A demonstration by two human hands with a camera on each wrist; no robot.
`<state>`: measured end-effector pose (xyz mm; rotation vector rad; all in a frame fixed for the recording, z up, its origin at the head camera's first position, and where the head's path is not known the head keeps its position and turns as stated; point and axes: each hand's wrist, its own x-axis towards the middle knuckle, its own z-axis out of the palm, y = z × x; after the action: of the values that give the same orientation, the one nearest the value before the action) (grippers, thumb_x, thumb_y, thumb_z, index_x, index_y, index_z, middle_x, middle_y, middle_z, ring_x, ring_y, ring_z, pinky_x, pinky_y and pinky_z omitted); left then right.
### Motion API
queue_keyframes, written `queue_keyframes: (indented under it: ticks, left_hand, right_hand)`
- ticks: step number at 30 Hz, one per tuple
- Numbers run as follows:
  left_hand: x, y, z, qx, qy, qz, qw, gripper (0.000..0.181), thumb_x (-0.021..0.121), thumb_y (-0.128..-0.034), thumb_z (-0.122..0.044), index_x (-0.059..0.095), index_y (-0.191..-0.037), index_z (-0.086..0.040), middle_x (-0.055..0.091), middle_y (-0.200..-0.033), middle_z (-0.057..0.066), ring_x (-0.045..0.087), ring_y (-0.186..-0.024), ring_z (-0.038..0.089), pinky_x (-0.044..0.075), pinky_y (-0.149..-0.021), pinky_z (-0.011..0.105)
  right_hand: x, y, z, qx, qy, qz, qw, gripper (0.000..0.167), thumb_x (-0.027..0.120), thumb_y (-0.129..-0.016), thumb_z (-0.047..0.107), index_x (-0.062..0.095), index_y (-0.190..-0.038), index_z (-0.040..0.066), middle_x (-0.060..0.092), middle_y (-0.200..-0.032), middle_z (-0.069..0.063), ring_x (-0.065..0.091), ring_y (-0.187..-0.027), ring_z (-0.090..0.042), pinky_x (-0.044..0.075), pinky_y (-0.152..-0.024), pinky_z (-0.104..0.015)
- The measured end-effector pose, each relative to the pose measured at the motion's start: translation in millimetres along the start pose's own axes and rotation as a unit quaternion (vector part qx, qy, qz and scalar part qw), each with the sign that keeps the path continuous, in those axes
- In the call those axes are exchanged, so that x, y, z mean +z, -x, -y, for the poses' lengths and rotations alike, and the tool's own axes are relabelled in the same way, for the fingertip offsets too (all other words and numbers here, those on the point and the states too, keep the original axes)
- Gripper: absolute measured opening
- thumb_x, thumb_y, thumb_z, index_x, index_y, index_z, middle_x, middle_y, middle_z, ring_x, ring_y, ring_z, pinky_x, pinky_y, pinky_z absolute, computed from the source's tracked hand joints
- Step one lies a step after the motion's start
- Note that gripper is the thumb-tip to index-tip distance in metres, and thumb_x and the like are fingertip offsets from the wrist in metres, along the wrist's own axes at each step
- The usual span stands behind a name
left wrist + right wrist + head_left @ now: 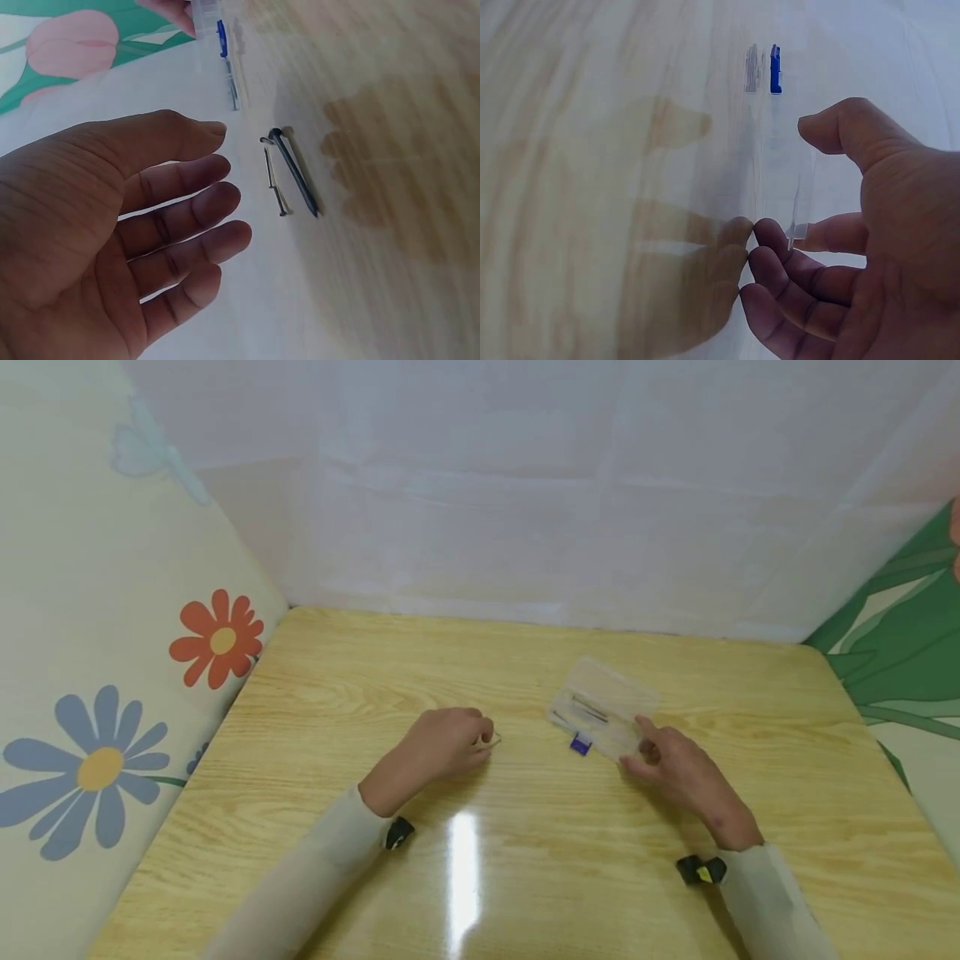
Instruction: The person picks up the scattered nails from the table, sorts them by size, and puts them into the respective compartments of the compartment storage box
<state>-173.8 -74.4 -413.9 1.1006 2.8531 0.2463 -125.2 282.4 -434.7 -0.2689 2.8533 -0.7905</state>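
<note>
My left hand (446, 743) hovers beside a few loose nails (491, 743) on the table. In the left wrist view, the thumb and loosely bent fingers of this hand (165, 217) stand apart from a long dark nail (296, 172) and smaller nails (274, 187). To the right lies a clear plastic box (600, 672) with a blue latch (581, 743) and slim metal pieces (590, 708) in it. My right hand (678, 772) holds the right end of this box between thumb and fingers; the right wrist view shows curled fingers (802, 292) at its corner.
Both items lie on a wood-grain table (360, 668). A white sheet (480, 527) hangs behind its back edge, and flower-patterned panels (97, 768) stand at the sides. Each wrist wears a small black camera (701, 869).
</note>
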Motion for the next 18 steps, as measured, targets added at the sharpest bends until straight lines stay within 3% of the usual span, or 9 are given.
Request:
queue_keyframes:
  ticks: [3, 7, 18]
  left_hand:
    - [0.9, 5.8, 2.7, -0.008, 0.002, 0.004, 1.0000, 0.003, 0.070, -0.0916, -0.017, 0.073, -0.092, -0.018, 0.063, -0.088, -0.006, 0.049, -0.067, 0.009, 0.042, -0.052, 0.028]
    - [2.2, 13.0, 4.8, -0.013, 0.010, 0.007, 0.9998, 0.010, 0.068, -0.0899, -0.012, 0.070, -0.083, -0.019, 0.057, -0.079, -0.007, 0.044, -0.064, 0.009, 0.037, -0.050, 0.026]
    - [10.8, 24.5, 7.9, 0.004, -0.005, -0.006, 1.0000, 0.019, 0.070, -0.0914, -0.012, 0.063, -0.075, -0.018, 0.051, -0.071, -0.008, 0.045, -0.061, 0.009, 0.043, -0.051, 0.031]
  right_hand:
    - [0, 0.5, -1, 0.003, 0.000, -0.001, 1.0000, 0.074, 0.071, -0.096, 0.023, 0.036, -0.150, -0.015, 0.068, -0.100, -0.013, 0.063, -0.086, -0.024, 0.053, -0.079, -0.048]
    - [0, 1.3, -1, 0.006, -0.001, -0.003, 1.0000, 0.077, 0.071, -0.096, 0.024, 0.034, -0.151, -0.016, 0.068, -0.102, -0.015, 0.063, -0.089, -0.026, 0.053, -0.081, -0.049]
    - [0, 1.0, -1, 0.001, 0.001, -0.002, 1.0000, 0.078, 0.072, -0.096, 0.025, 0.034, -0.151, -0.015, 0.068, -0.103, -0.016, 0.065, -0.092, -0.028, 0.053, -0.082, -0.051]
